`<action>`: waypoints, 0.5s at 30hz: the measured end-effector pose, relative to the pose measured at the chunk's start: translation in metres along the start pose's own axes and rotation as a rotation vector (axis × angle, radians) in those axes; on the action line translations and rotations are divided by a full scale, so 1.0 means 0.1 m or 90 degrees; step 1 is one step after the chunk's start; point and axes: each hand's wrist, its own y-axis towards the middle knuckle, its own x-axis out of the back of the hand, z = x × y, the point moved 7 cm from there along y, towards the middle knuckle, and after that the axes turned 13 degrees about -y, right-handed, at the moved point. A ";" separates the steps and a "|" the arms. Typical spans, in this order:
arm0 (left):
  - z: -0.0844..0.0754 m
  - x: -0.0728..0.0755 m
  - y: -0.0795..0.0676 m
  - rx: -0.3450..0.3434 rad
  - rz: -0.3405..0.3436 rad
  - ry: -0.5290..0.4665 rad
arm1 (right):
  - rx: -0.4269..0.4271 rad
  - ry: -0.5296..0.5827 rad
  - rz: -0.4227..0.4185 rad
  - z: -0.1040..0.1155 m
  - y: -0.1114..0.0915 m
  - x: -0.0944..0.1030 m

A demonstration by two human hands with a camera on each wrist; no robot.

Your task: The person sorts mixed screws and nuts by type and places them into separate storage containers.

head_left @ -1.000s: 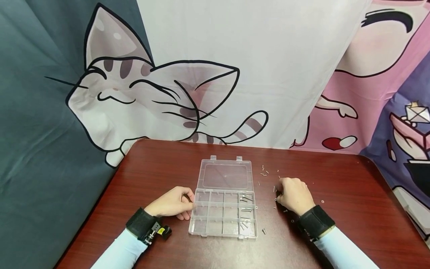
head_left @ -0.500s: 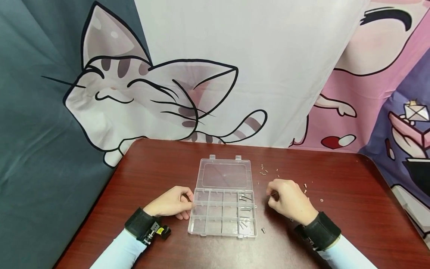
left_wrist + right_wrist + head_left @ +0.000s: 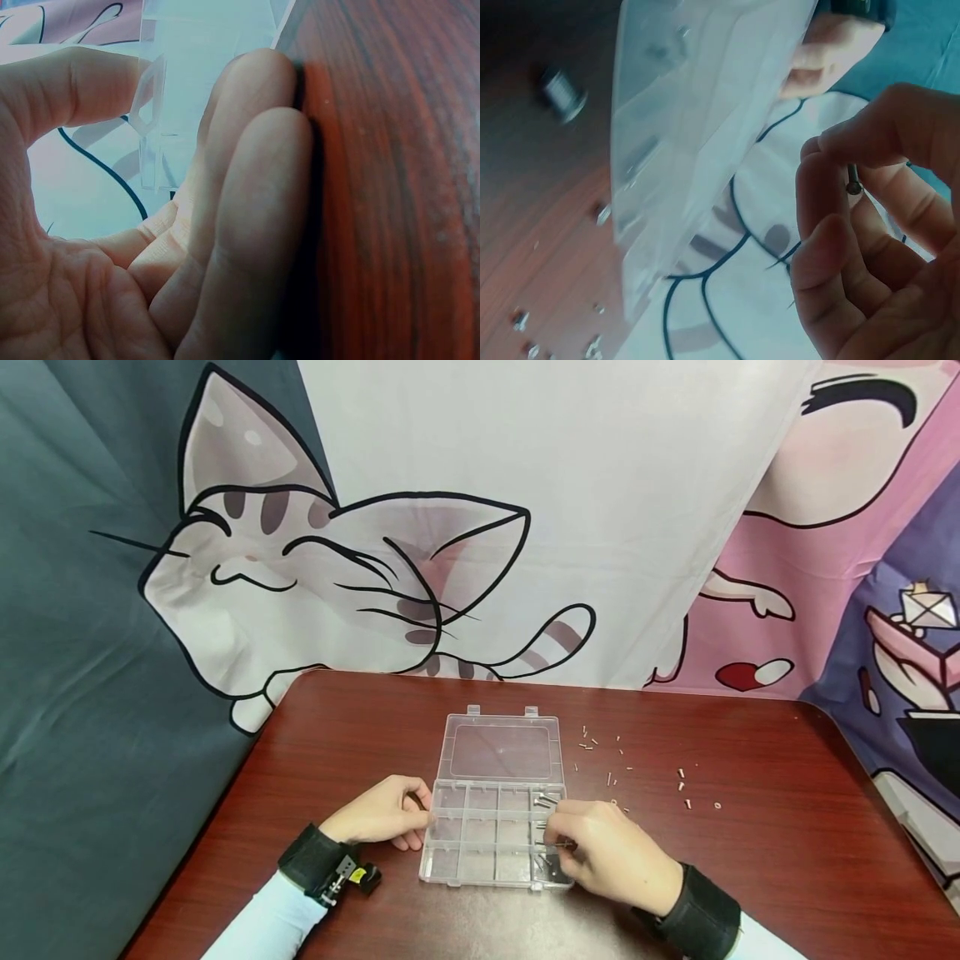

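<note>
I have the right hand over the right-hand column of the clear plastic box, thumb and forefinger pinched together on a small screw; in the right wrist view one rounded end of it pokes out from between the fingertips. Just left of that hand, stored screws lie in the box's right-hand compartments. The lid is folded back flat, beyond both hands. Across the box from the right hand, the left hand lies at the left wall, fingers relaxed and slightly bent, its thumb touching the plastic (whether the lower fingers touch the bench or clear it, I can't tell). Beyond the right hand I see a scatter of loose screws; farther out on its right are three short screws and a little ring. My right wrist view also shows a blurred larger screw on the bench outside the box, near that hand.
</note>
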 end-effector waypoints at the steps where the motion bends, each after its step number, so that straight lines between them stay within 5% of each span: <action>1: 0.00 0.00 0.00 0.001 0.001 -0.002 | 0.005 0.006 0.000 0.04 0.01 0.00; 15: 0.01 0.00 0.01 0.005 0.007 -0.012 | 0.027 0.003 -0.005 0.18 0.02 0.00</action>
